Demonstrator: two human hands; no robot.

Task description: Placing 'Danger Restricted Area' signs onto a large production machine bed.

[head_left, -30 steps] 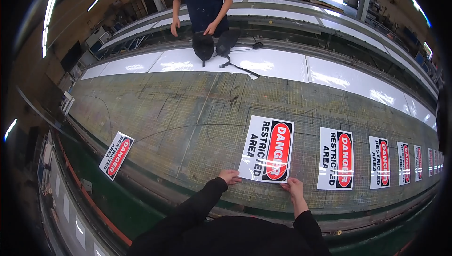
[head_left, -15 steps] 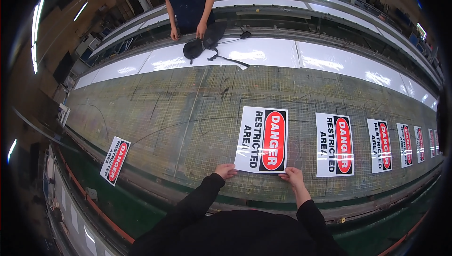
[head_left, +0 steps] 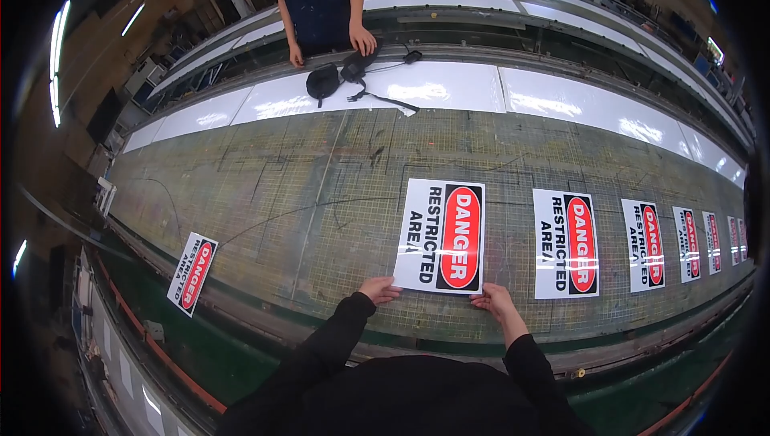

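Two hands on one warning sign (head_left: pixel 442 235), left hand (head_left: pixel 378 288) and right hand (head_left: pixel 494 301) pinching its near corners, flat on gridded table (head_left: pixel 265 187)

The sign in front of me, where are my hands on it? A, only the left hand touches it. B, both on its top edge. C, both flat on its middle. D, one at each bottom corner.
D: the left hand is at the sign's near left corner and the right hand at its near right corner.

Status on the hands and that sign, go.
Left hand and right hand on near corners of the warning sign. Sign flat on gridded table. Next sign lies apart, right.
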